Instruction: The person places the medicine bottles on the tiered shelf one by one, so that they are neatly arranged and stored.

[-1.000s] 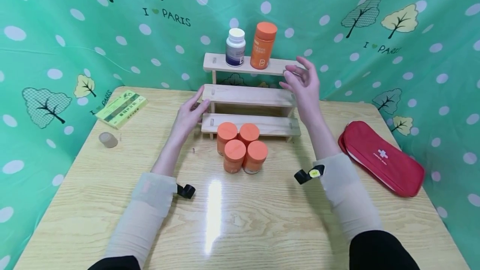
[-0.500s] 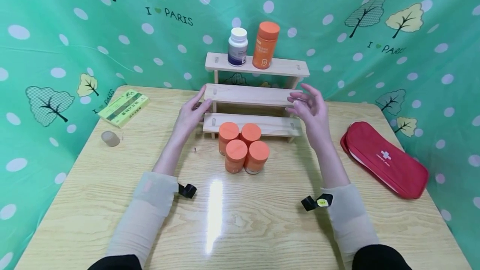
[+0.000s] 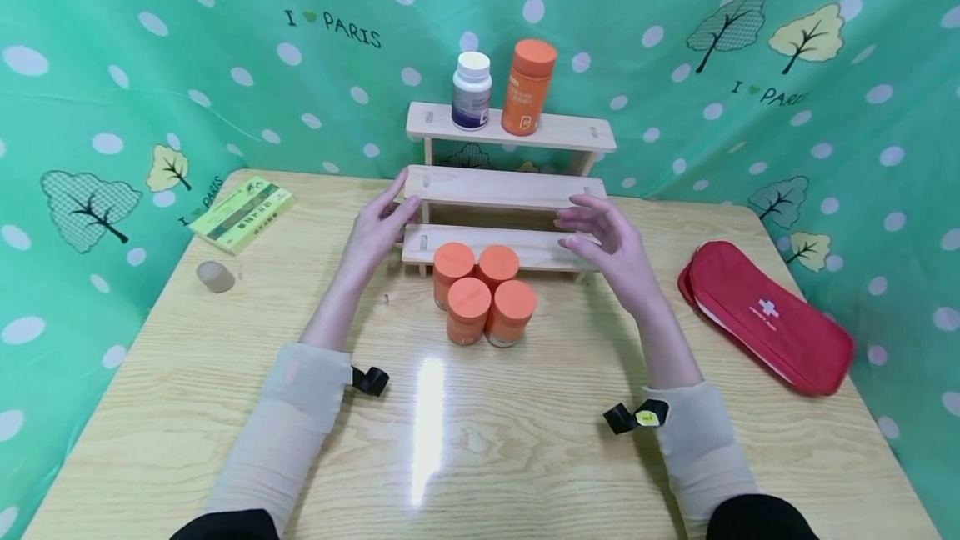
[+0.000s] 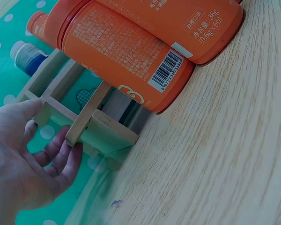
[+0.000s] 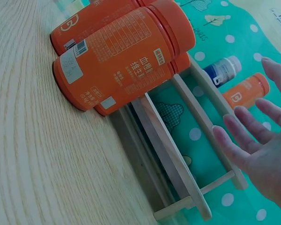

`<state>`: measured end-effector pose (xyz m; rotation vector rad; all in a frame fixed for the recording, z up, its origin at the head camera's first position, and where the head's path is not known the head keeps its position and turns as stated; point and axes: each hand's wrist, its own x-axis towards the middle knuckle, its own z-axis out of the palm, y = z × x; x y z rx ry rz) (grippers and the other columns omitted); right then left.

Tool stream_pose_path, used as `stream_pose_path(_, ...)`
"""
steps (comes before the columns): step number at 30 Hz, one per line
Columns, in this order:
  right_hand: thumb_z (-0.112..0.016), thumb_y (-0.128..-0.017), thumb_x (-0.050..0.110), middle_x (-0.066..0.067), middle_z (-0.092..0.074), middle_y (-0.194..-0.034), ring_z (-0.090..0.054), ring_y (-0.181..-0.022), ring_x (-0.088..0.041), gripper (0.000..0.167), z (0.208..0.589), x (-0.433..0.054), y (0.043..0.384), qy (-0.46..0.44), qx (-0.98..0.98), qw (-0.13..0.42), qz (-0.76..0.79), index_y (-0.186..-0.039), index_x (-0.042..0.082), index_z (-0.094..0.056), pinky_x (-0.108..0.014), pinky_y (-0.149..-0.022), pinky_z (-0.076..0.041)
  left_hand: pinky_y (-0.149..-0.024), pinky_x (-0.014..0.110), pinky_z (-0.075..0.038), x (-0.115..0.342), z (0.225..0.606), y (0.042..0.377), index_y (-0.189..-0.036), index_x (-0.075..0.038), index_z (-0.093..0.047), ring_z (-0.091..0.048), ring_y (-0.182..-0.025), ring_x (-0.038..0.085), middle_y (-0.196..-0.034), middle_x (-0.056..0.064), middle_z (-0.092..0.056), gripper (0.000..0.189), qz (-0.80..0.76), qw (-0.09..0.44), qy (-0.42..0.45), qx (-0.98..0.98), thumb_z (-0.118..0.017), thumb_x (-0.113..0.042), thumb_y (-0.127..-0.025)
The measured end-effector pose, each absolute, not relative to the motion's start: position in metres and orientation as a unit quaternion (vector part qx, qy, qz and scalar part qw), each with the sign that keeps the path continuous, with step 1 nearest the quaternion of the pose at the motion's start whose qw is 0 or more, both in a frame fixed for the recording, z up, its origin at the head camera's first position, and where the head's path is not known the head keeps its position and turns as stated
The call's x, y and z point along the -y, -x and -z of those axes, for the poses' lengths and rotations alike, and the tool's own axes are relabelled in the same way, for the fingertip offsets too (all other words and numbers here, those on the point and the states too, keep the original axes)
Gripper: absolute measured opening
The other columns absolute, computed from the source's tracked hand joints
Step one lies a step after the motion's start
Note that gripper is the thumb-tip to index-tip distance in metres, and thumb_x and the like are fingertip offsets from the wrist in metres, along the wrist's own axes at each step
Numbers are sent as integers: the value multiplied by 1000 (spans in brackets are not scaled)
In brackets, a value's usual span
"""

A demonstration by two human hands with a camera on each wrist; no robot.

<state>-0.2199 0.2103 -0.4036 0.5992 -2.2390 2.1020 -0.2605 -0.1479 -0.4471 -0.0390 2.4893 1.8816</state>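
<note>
A pale wooden three-tier shelf (image 3: 510, 190) stands at the back of the table. My left hand (image 3: 372, 227) grips its left end; in the left wrist view, fingertips (image 4: 75, 154) curl against the end of the lowest tier and the thumb lies higher up. My right hand (image 3: 618, 261) hovers by the shelf's right end, fingers bent loosely and holding nothing. On the top tier stand a white-capped bottle with a purple label (image 3: 471, 94) and a tall orange bottle (image 3: 528, 90). Several orange bottles (image 3: 468, 311) stand clustered before the lowest tier.
A red first-aid pouch (image 3: 768, 315) lies at the right of the table. To the left are a green-yellow box (image 3: 243, 213) and a small greyish cylinder (image 3: 216, 276). Green patterned cloth (image 3: 315, 107) hangs behind and around the table.
My right hand has come down from the top tier's right end to beside the lower tiers. My left hand has kept its place on the shelf, and the bottles have not moved.
</note>
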Motion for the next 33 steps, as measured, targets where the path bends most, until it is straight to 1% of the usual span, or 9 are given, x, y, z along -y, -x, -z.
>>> stream_pose_path(6,-69,-96,6,-20,-65,-130,-65,-120,-22,47,403,-211,219,-203,729,-3,-653,-141,6,-56,-28,-97,-60,-93,43,-58,147,446,260,-154,-55,-33,-61,-113,24,-131,16,-63,62,-599,9,11,-801,-57,-64,-97)
stream_pose_path(11,-70,-96,6,-19,-65,-130,-66,-120,-24,46,401,-210,216,-229,753,-43,-615,-140,6,-56,-28,-100,-58,-91,39,-58,148,447,260,-154,-55,-32,-61,-112,24,-134,16,-63,62,-598,10,9,-802,-57,-64,-97)
stream_pose_path(17,-73,-94,6,-21,-64,-131,-66,-120,-26,46,401,-207,213,-252,767,-80,-585,-136,0,-57,-29,-101,-58,-91,41,-58,148,447,260,-153,-56,-32,-61,-111,23,-134,15,-64,62,-600,11,12,-800,-57,-65,-97)
stream_pose_path(20,-74,-92,5,-19,-64,-130,-66,-119,-32,44,401,-205,213,-263,767,-106,-576,-133,1,-59,-34,-100,-59,-91,42,-58,148,446,259,-153,-55,-33,-61,-112,23,-135,16,-64,62,-602,9,10,-799,-57,-64,-97)
stream_pose_path(22,-76,-91,4,-18,-65,-129,-66,-119,-34,44,401,-204,213,-272,768,-128,-566,-132,3,-60,-40,-101,-59,-91,41,-58,149,446,259,-154,-54,-33,-61,-112,23,-135,16,-64,63,-602,9,10,-798,-57,-64,-97)
stream_pose_path(26,-80,-88,4,-15,-67,-127,-68,-117,-31,45,402,-199,212,-293,765,-164,-549,-129,6,-63,-48,-102,-58,-89,38,-58,150,445,258,-154,-54,-32,-61,-111,22,-136,15,-63,63,-599,8,12,-801,-57,-64,-97)
stream_pose_path(29,-83,-85,4,-13,-69,-125,-68,-114,-28,45,402,-194,210,-305,763,-170,-544,-126,7,-66,-45,-101,-59,-89,36,-58,152,445,258,-154,-54,-32,-61,-114,25,-136,16,-62,62,-599,9,12,-801,-57,-63,-98)
stream_pose_path(31,-84,-84,5,-12,-69,-123,-69,-113,-27,45,401,-193,208,-306,769,-165,-537,-125,8,-67,-43,-100,-60,-91,37,-58,151,445,259,-154,-54,-32,-60,-117,27,-138,16,-62,62,-601,12,8,-799,-57,-62,-98)
stream_pose_path(33,-85,-83,7,-9,-69,-122,-68,-112,-24,45,401,-193,204,-302,776,-162,-529,-125,10,-67,-42,-100,-60,-93,41,-58,149,445,259,-155,-54,-31,-60,-116,27,-135,18,-62,62,-602,12,6,-798,-57,-63,-98)
